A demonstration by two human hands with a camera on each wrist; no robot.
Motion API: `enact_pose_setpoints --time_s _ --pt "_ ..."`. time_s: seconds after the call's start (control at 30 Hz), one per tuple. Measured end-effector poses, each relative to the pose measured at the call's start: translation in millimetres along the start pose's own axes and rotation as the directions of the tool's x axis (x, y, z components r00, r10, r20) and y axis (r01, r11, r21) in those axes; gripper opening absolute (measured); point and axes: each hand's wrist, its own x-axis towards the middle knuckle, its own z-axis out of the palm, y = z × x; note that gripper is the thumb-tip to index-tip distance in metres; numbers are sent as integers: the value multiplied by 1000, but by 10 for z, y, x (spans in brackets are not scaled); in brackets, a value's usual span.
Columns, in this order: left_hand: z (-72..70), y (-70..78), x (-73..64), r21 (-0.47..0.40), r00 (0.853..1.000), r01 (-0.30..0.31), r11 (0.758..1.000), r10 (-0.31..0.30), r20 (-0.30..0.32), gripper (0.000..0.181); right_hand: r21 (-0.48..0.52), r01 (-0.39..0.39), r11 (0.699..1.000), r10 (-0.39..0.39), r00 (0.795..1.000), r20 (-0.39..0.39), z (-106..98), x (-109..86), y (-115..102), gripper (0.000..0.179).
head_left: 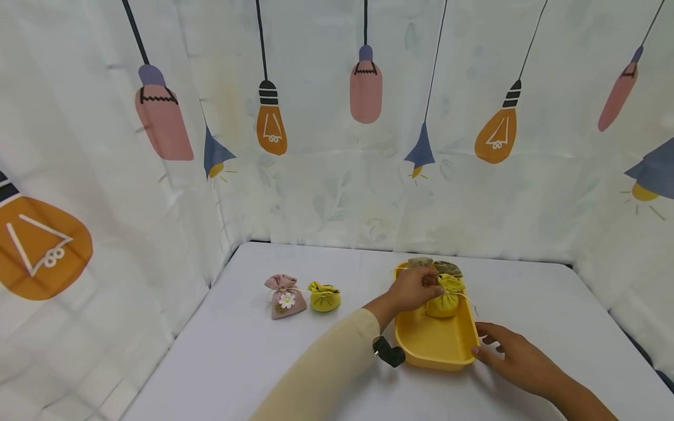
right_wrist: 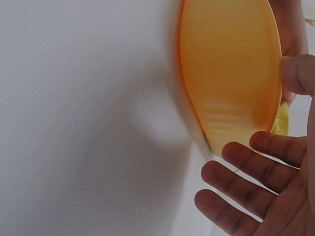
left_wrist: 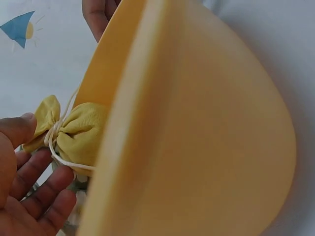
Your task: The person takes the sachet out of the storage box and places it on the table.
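Observation:
My left hand [head_left: 413,289] reaches over the yellow tray [head_left: 432,341] and pinches the gathered top of a yellow drawstring pouch [head_left: 443,304]. In the left wrist view, thumb and index finger hold the cloth above the tied cord of this pouch [left_wrist: 81,132], its body lying behind the tray's rim. My right hand [head_left: 518,358] is at the tray's right side, its thumb on the rim. The right wrist view shows the fingers [right_wrist: 251,194] spread and nearly straight, the index fingertip right at the tray wall. Two olive-brown pouches [head_left: 447,269] sit at the tray's far end, partly hidden.
A pink pouch [head_left: 288,301] with a white flower lies left on the white table [head_left: 221,351], beside a small yellow-green pouch [head_left: 325,299]. A white curtain [head_left: 326,193] printed with lamps hangs behind the table. A black band piece [head_left: 388,352] is on my left sleeve.

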Motion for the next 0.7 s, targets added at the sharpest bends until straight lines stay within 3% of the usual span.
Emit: enact_pose_setpoints --time_s 0.23,0.47,0.7 --pt "44 0 32 -22 999 11 1000 -12 -37 29 0 -6 1000 6 1000 -4 9 7 0 69" --pt "54 19 26 -35 998 -24 999 22 -59 13 -2 -10 1000 10 1000 -7 5 12 10 69" --pt "23 28 -17 -30 997 -50 998 48 -57 12 -13 -3 1000 3 1000 -1 6 20 15 69"
